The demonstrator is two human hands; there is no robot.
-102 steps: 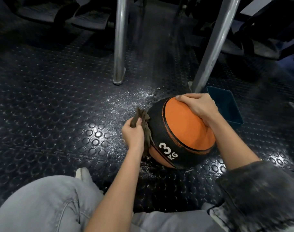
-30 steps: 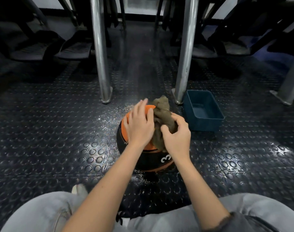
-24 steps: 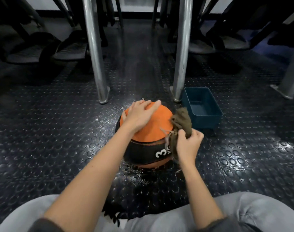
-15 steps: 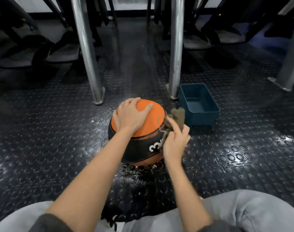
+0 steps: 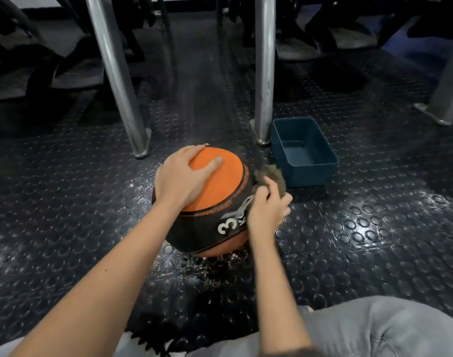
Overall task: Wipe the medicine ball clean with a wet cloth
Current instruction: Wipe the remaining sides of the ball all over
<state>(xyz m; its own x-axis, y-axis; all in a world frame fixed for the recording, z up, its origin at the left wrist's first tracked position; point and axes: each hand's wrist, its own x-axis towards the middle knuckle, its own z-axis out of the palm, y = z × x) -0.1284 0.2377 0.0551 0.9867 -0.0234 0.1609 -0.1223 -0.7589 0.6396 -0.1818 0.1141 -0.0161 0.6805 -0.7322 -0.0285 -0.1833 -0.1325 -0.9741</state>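
Fingers of the right hand (image 5: 265, 213) curl in a closed grip round a bunched brown cloth (image 5: 273, 176), pressing it against the right side of the medicine ball (image 5: 220, 184). The cloth pokes up above the knuckles, blurred, and much of it is hidden behind the hand. The left hand (image 5: 182, 180) lies on top of the ball, its grip wide, fingers spread flat over the orange panel. The ball sits on the floor (image 5: 374, 228) between the two hands, orange above and below with a black band round the middle. A white "3" shows on the band; the letters after it are partly covered by the right hand. Wet specks (image 5: 207, 271) glisten on the black studded rubber beneath the ball. Just beyond the cloth stands a dark blue plastic tub (image 5: 307, 173); what it holds cannot be made out. Two metal legs (image 5: 262, 73) rise behind the ball, cut off at the top edge. Grey trousers (image 5: 380, 328) fill the bottom right corner.
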